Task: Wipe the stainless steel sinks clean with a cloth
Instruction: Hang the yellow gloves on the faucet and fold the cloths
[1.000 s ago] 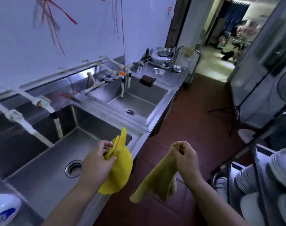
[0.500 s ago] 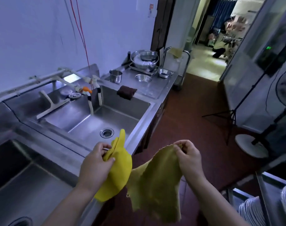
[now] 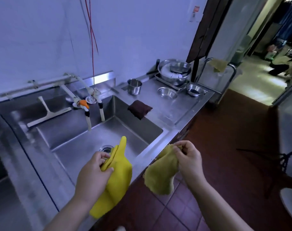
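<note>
At the far left edge of the view, part of a second steel basin [image 3: 2, 189] shows, blurred and cut off. Beside it sits the main stainless steel sink [image 3: 78, 130], a deep rectangular basin with a round drain [image 3: 106, 148] near its front. A white squeegee [image 3: 47, 114] lies on the ledge behind the sink. White pipes run along the wall to two taps [image 3: 93, 112] that hang over the basin, one with an orange handle.

Over the front of the sink, the left hand [image 3: 92, 174] grips a bright yellow cloth [image 3: 116, 179], with the fingers [image 3: 101, 158] and thumb curled around its bunched top. One tip of this cloth stands up above the hand, and the rest hangs down over the sink's front rim.

To the right, past the rim and above the red tile floor [image 3: 225, 155], the right hand [image 3: 189, 157] pinches a duller, olive-yellow cloth [image 3: 160, 174] by its upper edge. This cloth hangs loose, just beside the yellow one and not touching it.

Farther back, a dark brown folded cloth [image 3: 139, 108] drapes over the sink's right edge. On the counter [image 3: 178, 107] behind it stand a steel cup [image 3: 134, 86], small steel bowls [image 3: 167, 93] and a stack of large bowls [image 3: 174, 71] on a tray. At the far right, an open doorway [image 3: 258, 64] leads to a brighter room.
</note>
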